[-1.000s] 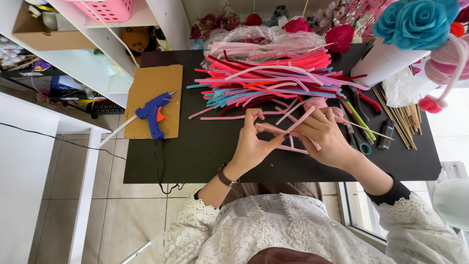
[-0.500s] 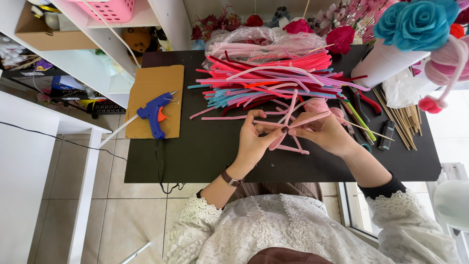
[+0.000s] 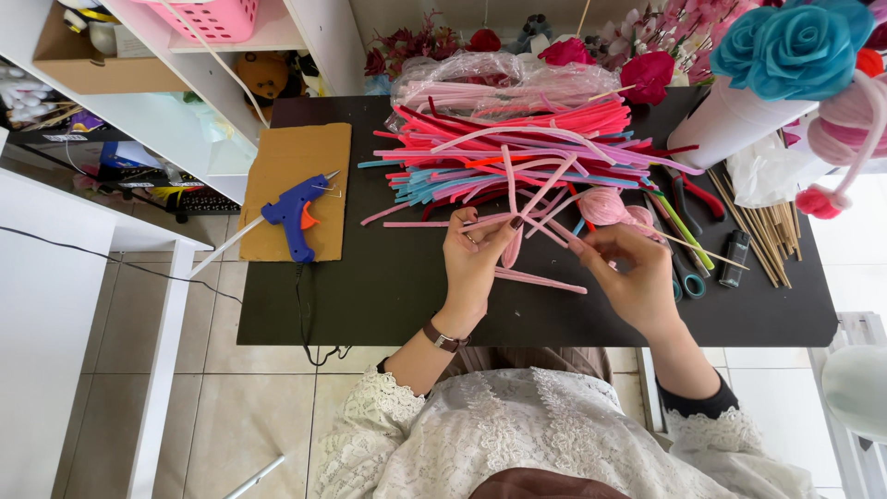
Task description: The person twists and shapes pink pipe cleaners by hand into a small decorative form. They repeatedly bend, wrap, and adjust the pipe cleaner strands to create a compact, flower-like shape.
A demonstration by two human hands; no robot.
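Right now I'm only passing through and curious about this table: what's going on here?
A person sits at a black table working with both hands. The left hand and right hand pinch a cluster of bent pale pink fuzzy pipe cleaners between them, lifted just above the tabletop. Behind lies a heap of pink, red and blue pipe cleaners. A blue glue gun rests untouched on a brown cardboard sheet to the left, and thin wooden sticks lie to the right.

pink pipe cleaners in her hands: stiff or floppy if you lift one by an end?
Probably bendy but shape-holding: the pink pipe cleaners held by the left hand and right hand keep kinks and stand up unsupported. Likely very light, being thin. Fuzzy surface suggests good grip, unlikely to roll far.
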